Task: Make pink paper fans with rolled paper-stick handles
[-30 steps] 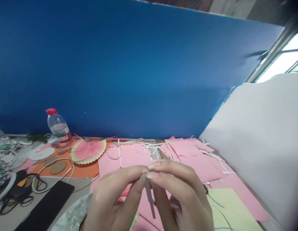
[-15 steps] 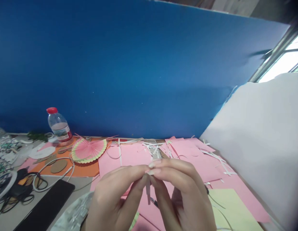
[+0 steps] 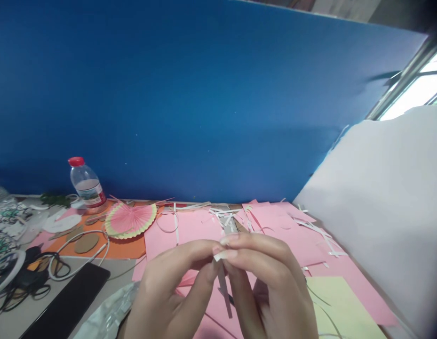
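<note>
"Since half a second ago, the lower end of the strip [image 3: 224, 288] has moved down and to the right. It hung almost straight then; now it slants."

"Anything else different in the head view?"

"Hardly. Both hands keep nearly the same place. A pale tip shows more plainly at the pinch, but whether it's paper or a nail, I can't tell."

"How are the fingers set?"

"Left hand [image 3: 170, 287]: forefinger and thumb pinched together on the strip's upper end. Right hand [image 3: 276, 285]: two fingers over the top and another digit below, seemingly clamped on the same end. Fingertips of both hands meet there, so exactly which pair bears the grip is hidden."

"And which way does the strip run?"

"Its long axis drops from the pinch, leaning toward the right hand at the bottom. That's the relation that counts: held at the top, loose below, between the two hands. At the pinch neither hand is nearer; the loose end hangs closer to the right."

"What lies around it?"

"Pink paper [image 3: 193, 226] behind and below the hands, a yellow sheet [image 3: 331, 294] beside the right one. Left of the left hand, a plastic bag [image 3: 107, 313], then a phone [image 3: 68, 301] on the counter [image 3: 20, 320]. Farther back, a pleated fan [image 3: 130, 220] and a bottle [image 3: 87, 190]."
</note>
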The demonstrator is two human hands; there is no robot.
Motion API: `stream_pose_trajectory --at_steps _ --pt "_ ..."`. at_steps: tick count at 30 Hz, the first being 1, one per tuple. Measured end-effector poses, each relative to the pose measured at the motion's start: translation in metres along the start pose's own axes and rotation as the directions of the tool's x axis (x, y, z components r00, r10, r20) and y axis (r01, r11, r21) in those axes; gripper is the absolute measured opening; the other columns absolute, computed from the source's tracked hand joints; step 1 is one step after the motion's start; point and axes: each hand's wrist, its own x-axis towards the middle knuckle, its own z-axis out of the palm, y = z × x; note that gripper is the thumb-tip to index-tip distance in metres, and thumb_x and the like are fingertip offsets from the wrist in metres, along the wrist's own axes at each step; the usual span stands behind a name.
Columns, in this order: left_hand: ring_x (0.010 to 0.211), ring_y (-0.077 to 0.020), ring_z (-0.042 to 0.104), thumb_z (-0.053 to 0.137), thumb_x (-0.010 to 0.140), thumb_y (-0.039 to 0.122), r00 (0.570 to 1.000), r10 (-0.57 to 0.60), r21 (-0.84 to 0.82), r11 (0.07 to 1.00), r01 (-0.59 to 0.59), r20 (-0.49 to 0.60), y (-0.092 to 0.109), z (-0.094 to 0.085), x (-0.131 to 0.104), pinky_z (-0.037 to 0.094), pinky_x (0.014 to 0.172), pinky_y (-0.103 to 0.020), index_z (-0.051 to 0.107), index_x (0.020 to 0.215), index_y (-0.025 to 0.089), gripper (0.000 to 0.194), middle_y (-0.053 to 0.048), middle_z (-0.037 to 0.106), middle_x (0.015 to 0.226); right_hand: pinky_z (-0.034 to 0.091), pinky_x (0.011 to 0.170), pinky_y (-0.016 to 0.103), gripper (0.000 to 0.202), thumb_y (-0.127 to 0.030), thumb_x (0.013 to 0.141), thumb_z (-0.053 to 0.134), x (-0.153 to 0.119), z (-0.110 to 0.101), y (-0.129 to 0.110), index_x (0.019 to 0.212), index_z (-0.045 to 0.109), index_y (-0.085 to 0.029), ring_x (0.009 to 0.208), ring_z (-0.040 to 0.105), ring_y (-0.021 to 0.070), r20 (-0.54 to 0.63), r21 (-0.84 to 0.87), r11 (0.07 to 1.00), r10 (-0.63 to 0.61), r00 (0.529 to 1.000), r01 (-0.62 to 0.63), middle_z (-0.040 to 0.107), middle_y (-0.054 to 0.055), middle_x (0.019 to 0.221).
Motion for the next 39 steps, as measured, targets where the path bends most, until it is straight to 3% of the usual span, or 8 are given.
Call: stream_pose_trajectory --at_steps 8,12,17,24,30,33,36,39 --pt "0.072 -0.0100 0.069 0.062 0.083 0.016 0.987 -0.163 -0.237 0.958 0.159 0.003 0.000 0.000 0.009 0.055 0.071 -0.015 0.069 0.096 0.034 0.024 0.006 0.074 0.084 0.048 0.088 0.023 0.029 0.005 0.079 0.054 0.002 -0.004 0.003 0.102 0.057 -0.014 0.100 0.054 0.0120 0.015 -0.064 0.998 -0.006 1.000 0.007 0.054 0.003 0.105" --pt "0.077 -0.0087 0.069 0.059 0.084 0.010 0.998 -0.068 -0.135 0.988 0.068 0.008 -0.003 -0.001 0.008 0.054 0.073 -0.013 0.067 0.101 0.036 0.032 0.007 0.074 0.090 0.050 0.085 0.026 0.038 0.004 0.079 0.057 0.003 -0.006 0.005 0.113 0.054 -0.012 0.101 0.053 0.0137 0.043 -0.043 0.999 -0.015 0.999 0.016 0.052 0.004 0.106" --pt "0.084 -0.0069 0.068 0.058 0.083 0.008 0.990 0.081 0.053 0.995 -0.087 0.118 -0.006 -0.003 0.007 0.052 0.077 -0.010 0.059 0.110 0.037 0.040 0.009 0.073 0.099 0.049 0.084 0.029 0.042 -0.003 0.076 0.067 0.003 -0.008 0.003 0.114 0.052 -0.014 0.100 0.051 0.0148 0.048 -0.029 1.000 -0.001 0.999 0.003 0.050 0.003 0.105" --pt "0.083 -0.0075 0.069 0.056 0.076 0.001 0.977 0.193 0.237 0.949 -0.209 0.088 -0.008 -0.003 0.003 0.051 0.076 -0.010 0.060 0.106 0.030 0.042 0.007 0.074 0.098 0.047 0.085 0.030 0.027 -0.006 0.079 0.066 0.000 -0.010 0.002 0.102 0.056 -0.016 0.098 0.052 0.0149 0.067 -0.107 0.994 0.028 0.997 -0.021 0.050 0.003 0.104" --pt "0.089 -0.0152 0.067 0.061 0.082 0.011 0.999 -0.035 0.022 0.999 0.034 0.041 -0.010 0.000 0.001 0.052 0.077 -0.020 0.066 0.103 0.031 0.030 0.002 0.072 0.098 0.048 0.079 0.031 0.024 -0.001 0.078 0.061 0.001 -0.010 0.003 0.095 0.057 -0.017 0.091 0.053 0.0150 0.048 -0.088 0.996 0.018 0.999 -0.014 0.052 0.002 0.097" --pt "0.078 -0.0157 0.067 0.061 0.083 0.015 0.977 -0.129 -0.095 0.984 0.147 0.172 -0.008 0.001 0.007 0.051 0.071 -0.021 0.070 0.089 0.025 0.014 -0.001 0.072 0.084 0.049 0.075 0.032 0.025 0.002 0.076 0.060 0.001 -0.013 0.004 0.093 0.057 -0.017 0.088 0.054 0.0159 -0.001 -0.090 0.996 0.012 1.000 -0.012 0.054 0.002 0.092" --pt "0.069 -0.0153 0.066 0.058 0.087 0.022 0.856 -0.212 -0.242 0.903 0.356 0.471 -0.006 0.001 0.012 0.051 0.069 -0.023 0.067 0.077 0.019 0.014 -0.002 0.069 0.071 0.050 0.069 0.031 0.027 0.004 0.074 0.059 0.002 -0.017 0.007 0.092 0.056 -0.016 0.084 0.055 0.0161 -0.082 -0.088 0.996 0.024 0.996 -0.031 0.055 0.003 0.088" --pt "0.064 -0.0140 0.066 0.060 0.086 0.029 0.758 -0.277 -0.355 0.754 0.553 0.591 -0.008 0.001 0.013 0.051 0.064 -0.024 0.064 0.076 0.017 0.016 -0.002 0.068 0.067 0.050 0.066 0.031 0.026 0.004 0.074 0.062 0.002 -0.020 0.009 0.090 0.056 -0.016 0.081 0.056 0.0158 -0.138 -0.108 0.993 0.025 0.990 -0.040 0.055 0.002 0.085"
